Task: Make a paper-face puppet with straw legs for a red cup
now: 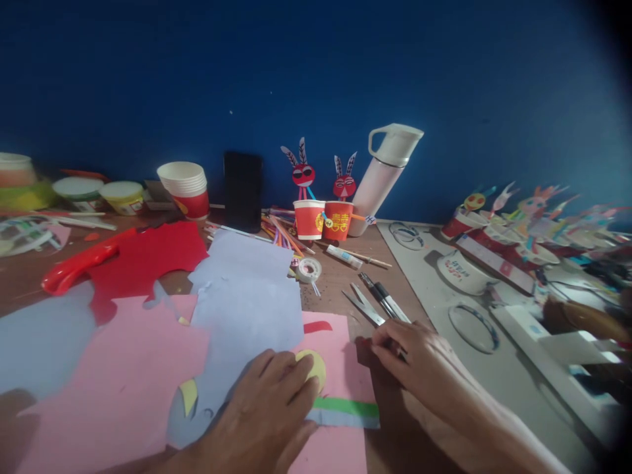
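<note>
Fingers lying on the papers, my left hand [269, 405] touches a yellow paper circle [315, 370] and hides part of it. Beneath the circle is pink paper [340, 342], along with a green strip [345, 406] and a small red curved piece [317, 327]. My right hand [419, 365] is closed around the handle end of the scissors [364, 305], whose blades point away from me and stand apart. Its fingers cover most of the handles. Two pens [385, 296] lie just beyond that hand.
Pale blue paper [251, 296], red paper [153, 253] and a red-handled tool [89, 260] lie left. Behind stand two decorated paper cups [310, 220], a cup stack [185, 187], a dark phone-like slab [243, 191] and a thermos [382, 174]. A tape roll [309, 269] and glue stick [344, 257] lie centrally.
</note>
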{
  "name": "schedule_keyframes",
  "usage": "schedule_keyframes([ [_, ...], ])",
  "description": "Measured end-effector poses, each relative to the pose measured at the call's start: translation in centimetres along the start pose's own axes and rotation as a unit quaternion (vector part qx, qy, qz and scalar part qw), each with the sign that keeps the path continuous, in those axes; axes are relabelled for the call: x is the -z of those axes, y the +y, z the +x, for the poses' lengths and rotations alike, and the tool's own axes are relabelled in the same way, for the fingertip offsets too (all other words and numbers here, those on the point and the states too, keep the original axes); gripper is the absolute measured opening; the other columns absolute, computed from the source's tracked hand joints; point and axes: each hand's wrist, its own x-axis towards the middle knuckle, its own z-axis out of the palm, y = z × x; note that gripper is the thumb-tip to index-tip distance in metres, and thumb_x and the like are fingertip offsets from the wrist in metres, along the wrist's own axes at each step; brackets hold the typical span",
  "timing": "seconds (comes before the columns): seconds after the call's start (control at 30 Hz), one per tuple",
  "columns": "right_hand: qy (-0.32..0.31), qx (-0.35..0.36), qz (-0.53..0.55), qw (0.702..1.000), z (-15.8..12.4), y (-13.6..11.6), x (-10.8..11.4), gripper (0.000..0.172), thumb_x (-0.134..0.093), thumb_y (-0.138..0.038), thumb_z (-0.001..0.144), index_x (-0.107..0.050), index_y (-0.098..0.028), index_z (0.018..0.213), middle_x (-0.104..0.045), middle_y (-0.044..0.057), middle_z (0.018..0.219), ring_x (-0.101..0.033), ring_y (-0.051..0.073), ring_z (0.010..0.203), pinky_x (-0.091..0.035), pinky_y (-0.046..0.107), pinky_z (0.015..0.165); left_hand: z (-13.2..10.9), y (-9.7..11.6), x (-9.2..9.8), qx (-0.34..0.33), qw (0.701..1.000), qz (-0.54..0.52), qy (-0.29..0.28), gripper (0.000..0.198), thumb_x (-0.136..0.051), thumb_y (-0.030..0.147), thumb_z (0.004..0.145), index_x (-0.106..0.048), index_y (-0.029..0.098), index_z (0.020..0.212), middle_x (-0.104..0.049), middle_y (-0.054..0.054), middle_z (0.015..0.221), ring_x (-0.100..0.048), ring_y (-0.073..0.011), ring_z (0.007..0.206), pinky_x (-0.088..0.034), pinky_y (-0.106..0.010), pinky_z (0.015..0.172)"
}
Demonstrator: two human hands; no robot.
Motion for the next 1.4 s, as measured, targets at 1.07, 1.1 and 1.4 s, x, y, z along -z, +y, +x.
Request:
schedule_keyframes([
  [1.07, 0.076, 0.509, 0.136, 0.847, 1.1, -0.1, -3.7, 0.025, -0.041, -0.016, 0.094, -0.065, -0.013, 0.092, -0.074, 0.005, 0.098, -0.065, 0.016, 0.096, -0.044, 0.028, 0.099, 0.7, 0.2, 0.0, 0.068, 0.997, -0.026, -0.012, 0.032, -0.032, 0.022, 0.096, -0.058, 0.02, 0.114, -0.057, -0.001, 0.12, -0.049, -0.0194, 0.099, -0.04, -0.035, 0.083],
  [1.1, 0.079, 0.5, 0.145, 0.85, 1.1, 0.2, -3.7, 0.027, -0.038, -0.015, 0.095, -0.065, -0.013, 0.091, -0.073, 0.006, 0.097, -0.064, 0.016, 0.096, -0.044, 0.03, 0.098, 0.6, 0.2, -0.1, 0.067, 0.997, -0.027, -0.003, 0.031, -0.034, 0.02, 0.095, -0.059, 0.021, 0.114, -0.057, -0.001, 0.12, -0.05, -0.0195, 0.099, -0.04, -0.035, 0.083],
  [1.4, 0.095, 0.357, 0.183, 0.911, 0.7, 0.6, -2.5, 0.01, -0.058, -0.012, 0.079, -0.06, -0.015, 0.088, -0.065, 0.005, 0.084, -0.057, 0.017, 0.075, -0.04, 0.034, 0.069, 0.2, -0.2, -0.8, 0.056, 0.992, -0.113, 0.026, 0.031, -0.046, 0.008, 0.086, -0.059, 0.017, 0.113, -0.059, -0.001, 0.12, -0.049, -0.019, 0.097, -0.037, -0.036, 0.088],
])
